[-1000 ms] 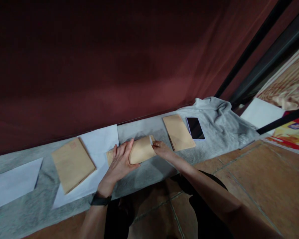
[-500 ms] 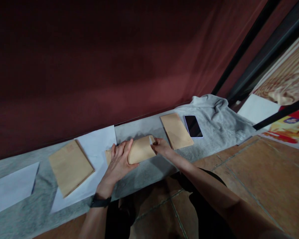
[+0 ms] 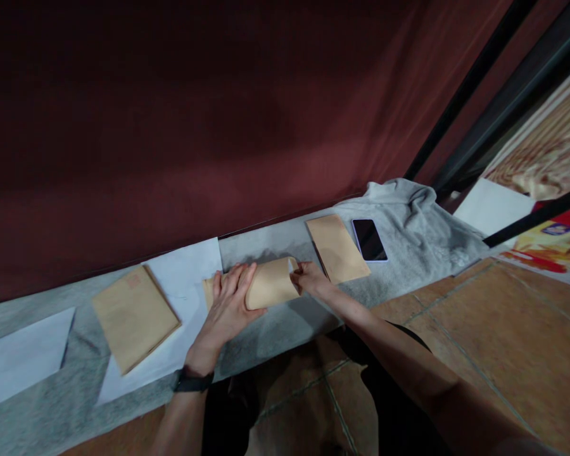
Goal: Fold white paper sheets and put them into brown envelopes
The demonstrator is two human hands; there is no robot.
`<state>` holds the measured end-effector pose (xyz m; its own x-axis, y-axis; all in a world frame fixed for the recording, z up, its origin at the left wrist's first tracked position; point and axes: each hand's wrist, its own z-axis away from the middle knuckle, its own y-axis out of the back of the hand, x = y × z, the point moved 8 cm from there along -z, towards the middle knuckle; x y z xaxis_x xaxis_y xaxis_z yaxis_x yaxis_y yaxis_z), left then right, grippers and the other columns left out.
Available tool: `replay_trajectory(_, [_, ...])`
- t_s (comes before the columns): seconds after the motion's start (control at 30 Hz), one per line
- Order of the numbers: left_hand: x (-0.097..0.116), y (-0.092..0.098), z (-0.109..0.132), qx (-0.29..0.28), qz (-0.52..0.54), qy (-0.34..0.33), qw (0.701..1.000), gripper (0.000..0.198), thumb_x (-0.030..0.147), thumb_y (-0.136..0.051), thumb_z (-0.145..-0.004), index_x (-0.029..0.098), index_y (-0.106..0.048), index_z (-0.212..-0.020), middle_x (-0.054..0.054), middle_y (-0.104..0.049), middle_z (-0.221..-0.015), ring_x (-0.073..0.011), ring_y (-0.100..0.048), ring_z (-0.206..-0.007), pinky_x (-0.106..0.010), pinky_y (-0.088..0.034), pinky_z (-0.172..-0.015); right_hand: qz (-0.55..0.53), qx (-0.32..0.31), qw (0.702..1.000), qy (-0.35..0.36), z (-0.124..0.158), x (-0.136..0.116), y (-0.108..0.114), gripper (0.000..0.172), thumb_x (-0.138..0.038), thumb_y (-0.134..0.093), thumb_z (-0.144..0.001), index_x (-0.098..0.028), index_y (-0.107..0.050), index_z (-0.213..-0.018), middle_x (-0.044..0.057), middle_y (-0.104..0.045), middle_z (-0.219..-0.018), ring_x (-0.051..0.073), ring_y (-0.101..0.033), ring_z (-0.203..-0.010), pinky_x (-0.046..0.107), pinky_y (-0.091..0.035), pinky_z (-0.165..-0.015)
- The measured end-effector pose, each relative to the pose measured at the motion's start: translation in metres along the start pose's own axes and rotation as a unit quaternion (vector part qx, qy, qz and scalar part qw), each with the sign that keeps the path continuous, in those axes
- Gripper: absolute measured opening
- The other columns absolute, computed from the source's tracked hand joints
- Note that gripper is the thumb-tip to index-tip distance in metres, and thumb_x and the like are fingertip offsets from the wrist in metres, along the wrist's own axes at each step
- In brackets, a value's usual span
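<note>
dark red curtain [image 3: 194, 114], terracotta tile floor [image 3: 494, 335], dim light

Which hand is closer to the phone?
Right. The right hand pinches the curled envelope at its end, just left of the phone; the left hand grips that envelope farther away.

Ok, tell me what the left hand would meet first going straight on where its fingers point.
Resting on the brown envelope, the left hand would cross bare grey cloth, then likely meet the dark red backdrop.
</note>
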<state>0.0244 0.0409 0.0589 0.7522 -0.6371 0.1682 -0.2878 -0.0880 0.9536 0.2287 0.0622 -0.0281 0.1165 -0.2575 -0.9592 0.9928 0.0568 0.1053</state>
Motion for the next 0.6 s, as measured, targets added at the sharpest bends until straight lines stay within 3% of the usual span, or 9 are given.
replay_trajectory(0.23, [-0.001, -0.003, -0.001, -0.004, 0.003, 0.000, 1.000, 0.106, 0.051, -0.075, -0.082, 0.023, -0.014, -0.165, -0.019, -0.042, -0.159, -0.0397, -0.036, -0.149, -0.065, -0.012, -0.124, -0.012, -0.010, 1.000, -0.004, 0.002, 0.000, 0.000, 0.006, -0.021, -0.069, -0.076, -0.019, -0.074, -0.073, -0.002, -0.067, -0.060, 0.014, -0.063, -0.059, 0.021, -0.046, -0.054])
replay_trajectory(0.4, [-0.001, -0.002, -0.001, 0.000, 0.029, -0.003, 1.000, 0.103, 0.053, -0.074, -0.086, 0.026, -0.014, -0.165, -0.019, -0.031, -0.166, -0.0399, -0.026, -0.155, -0.066, -0.008, -0.125, -0.039, 0.006, 0.999, 0.015, 0.001, -0.003, 0.004, 0.009, -0.026, -0.072, -0.072, -0.017, -0.073, -0.068, -0.002, -0.068, -0.059, 0.013, -0.061, -0.055, 0.022, -0.045, -0.053])
replay_trajectory(0.53, [-0.006, 0.013, -0.002, 0.109, 0.100, 0.082, 0.986, 0.091, 0.055, -0.069, -0.090, 0.025, -0.024, -0.163, -0.019, -0.028, -0.167, -0.0385, -0.024, -0.155, -0.064, -0.014, -0.125, -0.125, 0.061, 0.990, 0.020, 0.001, -0.007, 0.014, 0.019, -0.035, -0.075, -0.069, -0.017, -0.073, -0.071, -0.001, -0.069, -0.059, 0.014, -0.062, -0.055, 0.023, -0.046, -0.053])
replay_trajectory(0.6, [-0.014, 0.019, 0.003, 0.199, 0.171, 0.177, 0.949, 0.080, 0.052, -0.067, -0.091, 0.024, -0.034, -0.158, -0.018, -0.035, -0.162, -0.0349, -0.030, -0.153, -0.057, -0.024, -0.125, -0.186, 0.083, 0.979, 0.025, 0.002, -0.011, 0.018, 0.023, -0.039, -0.075, -0.068, -0.017, -0.073, -0.077, 0.001, -0.073, -0.067, 0.017, -0.066, -0.061, 0.025, -0.050, -0.057])
